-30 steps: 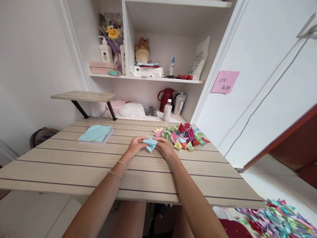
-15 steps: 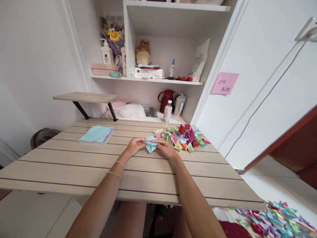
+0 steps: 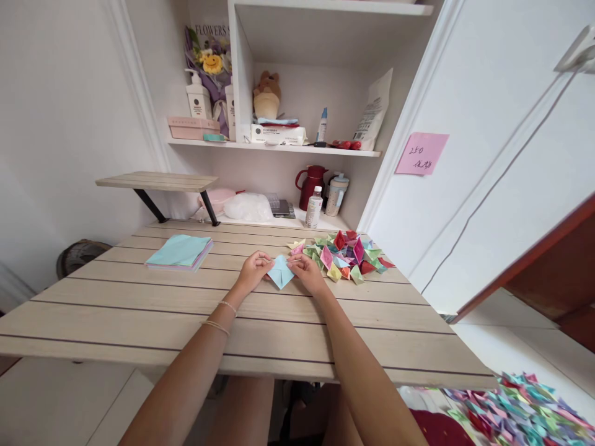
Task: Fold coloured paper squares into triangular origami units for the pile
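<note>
Between my two hands is a light blue sheet of origami paper (image 3: 281, 273), folded into a diamond with one corner toward me. My left hand (image 3: 255, 271) pinches its left edge, fingers closed. On the other side my right hand (image 3: 305, 271) grips the right edge between thumb and fingers. Just beyond my right hand lies a pile of folded paper boats (image 3: 344, 254) in pink, green, red and yellow. A stack of square paper (image 3: 179, 252), light blue on top, rests on the desk to the left.
The slatted wooden desk (image 3: 153, 310) carries a small raised shelf (image 3: 158, 181) at the back left. A white bottle (image 3: 314, 207), a red jug (image 3: 310, 186) and a tumbler (image 3: 336, 194) stand behind. More folded paper pieces (image 3: 525, 409) lie heaped at the lower right.
The blue paper has gone from a partly raised, layered shape to a flatter diamond. My hands have moved slightly apart, toward its side corners.
</note>
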Tool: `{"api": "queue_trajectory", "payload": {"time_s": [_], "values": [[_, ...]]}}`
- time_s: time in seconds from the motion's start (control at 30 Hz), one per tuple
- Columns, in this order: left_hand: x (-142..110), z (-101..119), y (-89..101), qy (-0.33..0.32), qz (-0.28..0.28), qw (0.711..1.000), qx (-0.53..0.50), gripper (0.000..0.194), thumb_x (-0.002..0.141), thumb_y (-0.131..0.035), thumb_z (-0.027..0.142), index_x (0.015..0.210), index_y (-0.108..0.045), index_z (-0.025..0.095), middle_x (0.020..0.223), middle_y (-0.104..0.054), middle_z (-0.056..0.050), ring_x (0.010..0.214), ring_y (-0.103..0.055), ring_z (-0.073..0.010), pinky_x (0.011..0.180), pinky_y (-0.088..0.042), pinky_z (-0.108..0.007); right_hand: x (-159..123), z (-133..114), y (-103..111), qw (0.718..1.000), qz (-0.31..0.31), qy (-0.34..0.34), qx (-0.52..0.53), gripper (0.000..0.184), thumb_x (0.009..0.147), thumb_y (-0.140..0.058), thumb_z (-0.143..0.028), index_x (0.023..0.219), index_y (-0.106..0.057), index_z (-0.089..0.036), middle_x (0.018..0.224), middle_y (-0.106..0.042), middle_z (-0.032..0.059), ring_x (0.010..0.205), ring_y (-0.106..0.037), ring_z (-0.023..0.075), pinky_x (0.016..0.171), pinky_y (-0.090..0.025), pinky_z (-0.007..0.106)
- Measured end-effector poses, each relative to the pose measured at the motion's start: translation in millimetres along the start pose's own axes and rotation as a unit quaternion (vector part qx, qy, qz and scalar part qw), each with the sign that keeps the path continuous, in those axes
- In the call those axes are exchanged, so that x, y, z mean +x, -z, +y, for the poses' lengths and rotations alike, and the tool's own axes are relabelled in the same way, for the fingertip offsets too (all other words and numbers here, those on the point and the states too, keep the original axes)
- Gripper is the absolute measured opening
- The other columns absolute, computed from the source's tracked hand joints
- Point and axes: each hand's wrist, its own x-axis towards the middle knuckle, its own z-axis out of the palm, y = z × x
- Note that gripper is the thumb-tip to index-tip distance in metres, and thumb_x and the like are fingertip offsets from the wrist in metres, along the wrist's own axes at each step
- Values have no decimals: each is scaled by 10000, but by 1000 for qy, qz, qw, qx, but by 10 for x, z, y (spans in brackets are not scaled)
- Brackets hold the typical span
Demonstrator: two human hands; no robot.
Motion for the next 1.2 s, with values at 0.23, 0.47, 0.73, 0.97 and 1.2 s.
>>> {"api": "queue_trajectory", "payload": {"time_s": [0.23,0.47,0.73,0.97,1.2], "values": [[10,7,-4,-14,34,999,4,305,608,-688,373,766,-641,117,674,-662,-46,533,-576,-126,490,-472,-231,-39,-27,-28,999,-42,13,-31,473,541,-744,-317,976,-630,-169,925,-646,47,768,-583,162,683,-461,280],[-6,-36,-17,-13,-1,1000,4,439,455,-792,230,849,-644,106,819,-678,-73,747,-620,-178,732,-487,-306,-43,-67,6,964,18,65,-257,356,670,-652,-352,994,-661,-205,952,-674,66,747,-602,191,702,-466,326],[-5,-37,0,-63,-29,992,106,293,540,-743,316,755,-665,135,833,-665,-62,793,-603,-184,741,-471,-286,-48,-60,-14,982,-37,27,-184,296,722,-586,-420,887,-696,-201,629,-675,28,586,-620,179,603,-485,300],[6,-97,39,21,-81,995,58,269,611,-695,346,723,-633,109,519,-600,-13,446,-538,-108,471,-440,-226,-52,-122,24,994,-47,-13,-100,386,718,-550,-507,824,-699,-168,704,-650,23,645,-567,162,565,-460,270],[-6,-101,21,32,-121,992,31,318,592,-715,315,796,-617,92,669,-648,-62,506,-570,-109,507,-467,-240,-51,-100,2,995,-89,-42,-33,358,673,-617,-463,802,-692,-138,642,-623,16,550,-502,112,537,-393,235]]}}
